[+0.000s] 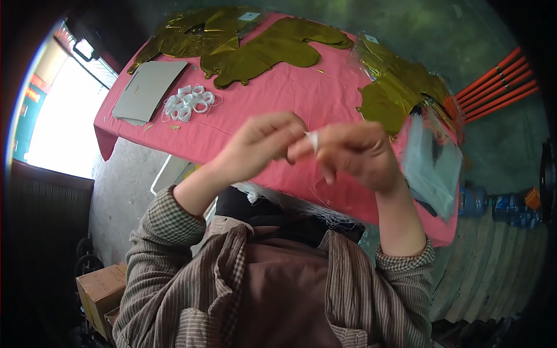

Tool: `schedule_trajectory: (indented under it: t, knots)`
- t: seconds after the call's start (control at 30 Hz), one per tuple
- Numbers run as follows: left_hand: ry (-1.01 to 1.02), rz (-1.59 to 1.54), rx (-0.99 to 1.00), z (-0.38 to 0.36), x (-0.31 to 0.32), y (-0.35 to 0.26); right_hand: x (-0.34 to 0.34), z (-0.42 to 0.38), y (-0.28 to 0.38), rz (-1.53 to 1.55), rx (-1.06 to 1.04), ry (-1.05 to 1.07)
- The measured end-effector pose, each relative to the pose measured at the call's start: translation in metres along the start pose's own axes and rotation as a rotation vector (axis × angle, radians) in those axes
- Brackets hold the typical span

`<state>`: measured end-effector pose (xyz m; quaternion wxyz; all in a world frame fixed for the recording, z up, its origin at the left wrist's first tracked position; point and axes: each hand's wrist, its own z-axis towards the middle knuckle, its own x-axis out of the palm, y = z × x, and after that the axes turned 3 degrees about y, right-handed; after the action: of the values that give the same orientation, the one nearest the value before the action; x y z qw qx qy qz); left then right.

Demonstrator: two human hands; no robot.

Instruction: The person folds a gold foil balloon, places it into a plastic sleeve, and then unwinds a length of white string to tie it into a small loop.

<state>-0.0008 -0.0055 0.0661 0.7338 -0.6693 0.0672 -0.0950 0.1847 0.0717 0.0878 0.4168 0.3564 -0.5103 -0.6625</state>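
Two hands, left hand (261, 142) and right hand (357, 153), pinch a small white tag (313, 139): light, limp, best held at its edges above the pink table (290, 87).

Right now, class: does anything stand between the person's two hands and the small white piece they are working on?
Nothing visible does. The small white piece is already pinched between the fingertips of the left hand and the right hand, held above the pink table. The white loops and gold foil shapes lie farther back, apart from the hands.

A pink-clothed table (290, 93) carries gold foil balloons (272, 46), white ribbon coils (188, 103) and grey cardboard (148, 90).
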Motion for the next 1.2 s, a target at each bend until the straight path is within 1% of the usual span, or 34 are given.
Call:
schedule_trajectory:
  t: [0.03,0.07,0.1,0.13,0.17,0.2,0.23,0.27,0.3,0.33,0.37,0.4,0.43,0.47,0.5,0.57,0.6,0.63,0.67,0.7,0.73,0.77,0.8,0.83,0.87,0.9,0.97,1.0,1.03,1.1,1.13,1.2]
  knots:
    - [0.0,-0.003,-0.065,-0.001,0.012,0.001,0.003,0.002,-0.001,0.04,-0.145,-0.153]
    - [0.004,-0.003,-0.067,-0.002,0.012,-0.004,-0.002,0.008,-0.002,-0.209,-0.215,-0.279]
    - [0.039,-0.032,-0.054,-0.003,0.01,-0.014,-0.007,0.007,-0.005,-0.209,-0.213,-0.285]
    - [0.075,-0.062,-0.042,-0.005,0.006,-0.019,-0.014,0.002,-0.009,-0.238,-0.091,-0.148]
    - [0.124,-0.236,0.096,-0.002,-0.008,-0.016,-0.018,0.0,-0.01,-0.266,0.031,-0.005]
    - [0.121,-0.279,0.181,0.003,-0.016,-0.012,-0.011,-0.005,-0.002,-0.092,0.159,0.081]
    - [0.118,-0.321,0.263,0.006,-0.02,-0.008,-0.006,-0.005,0.003,-0.087,0.161,0.083]
    - [0.015,-0.293,0.167,0.006,-0.015,-0.007,0.001,-0.003,0.007,0.017,0.001,0.042]
    - [-0.017,-0.135,0.051,0.005,0.0,-0.008,0.006,0.0,0.009,0.12,-0.159,0.001]
    - [-0.047,0.025,-0.064,0.004,0.01,-0.011,0.006,0.002,0.003,0.097,-0.152,-0.207]
    - [0.147,0.132,-0.121,0.001,0.005,-0.012,0.001,0.004,-0.001,0.099,-0.154,-0.208]
    - [0.15,0.134,-0.123,-0.001,0.001,-0.014,-0.006,0.006,-0.005,-0.132,-0.11,-0.184]
    - [0.138,-0.086,0.01,-0.001,-0.003,-0.016,-0.012,0.005,-0.007,-0.364,-0.063,-0.157]
    - [0.12,-0.305,0.144,-0.002,-0.008,-0.018,-0.009,0.0,-0.004,-0.239,0.102,-0.002]
    - [0.141,-0.22,0.257,0.003,-0.02,-0.013,-0.005,-0.002,-0.001,-0.238,0.103,0.003]
    - [-0.03,-0.149,0.076,0.001,-0.01,-0.01,0.002,-0.003,0.007,0.155,-0.049,0.138]
    - [0.021,0.011,0.027,0.0,-0.003,-0.007,0.008,0.002,0.009,0.173,-0.166,0.002]
    - [0.107,0.079,-0.006,-0.002,0.0,-0.009,0.004,0.004,0.004,0.174,-0.168,0.003]
    - [0.194,0.146,-0.039,-0.004,0.003,-0.014,-0.004,0.01,-0.005,-0.129,-0.191,-0.116]
    - [0.094,0.073,0.01,-0.008,0.009,-0.02,-0.008,0.012,-0.009,-0.433,-0.21,-0.236]
    - [0.099,-0.035,0.109,-0.007,0.0,-0.02,-0.008,0.007,-0.008,-0.362,-0.072,-0.112]
    - [0.101,-0.144,0.209,-0.005,-0.013,-0.02,-0.007,0.004,-0.004,-0.363,-0.072,-0.108]
    - [0.103,-0.085,0.291,0.001,-0.02,-0.018,-0.005,0.0,-0.001,-0.176,-0.059,0.033]
    - [0.006,0.017,0.176,-0.001,-0.016,-0.016,-0.001,-0.003,0.003,0.013,-0.046,0.175]
    - [-0.091,0.12,0.06,-0.001,-0.005,-0.019,0.008,-0.002,0.01,0.136,-0.06,0.067]
    - [-0.034,0.151,0.093,0.0,0.002,-0.011,0.01,0.002,0.008,0.139,-0.062,0.069]
    - [-0.002,0.133,0.1,-0.006,0.005,-0.023,0.005,0.012,-0.002,-0.27,-0.173,-0.277]
    - [0.03,0.111,0.107,-0.009,0.003,-0.027,-0.005,0.01,-0.01,-0.408,-0.161,-0.124]
    - [0.061,-0.117,0.108,-0.009,-0.013,-0.026,-0.008,0.006,-0.009,-0.411,-0.161,-0.123]
    - [0.02,-0.186,0.291,0.001,-0.023,-0.02,-0.004,0.0,0.003,-0.097,-0.065,0.273]
    - [-0.138,-0.011,0.108,-0.002,-0.017,-0.018,0.004,-0.002,0.01,0.082,-0.056,0.155]
    - [-0.071,0.113,0.017,-0.005,-0.001,-0.015,0.008,0.005,0.011,0.035,-0.13,-0.14]
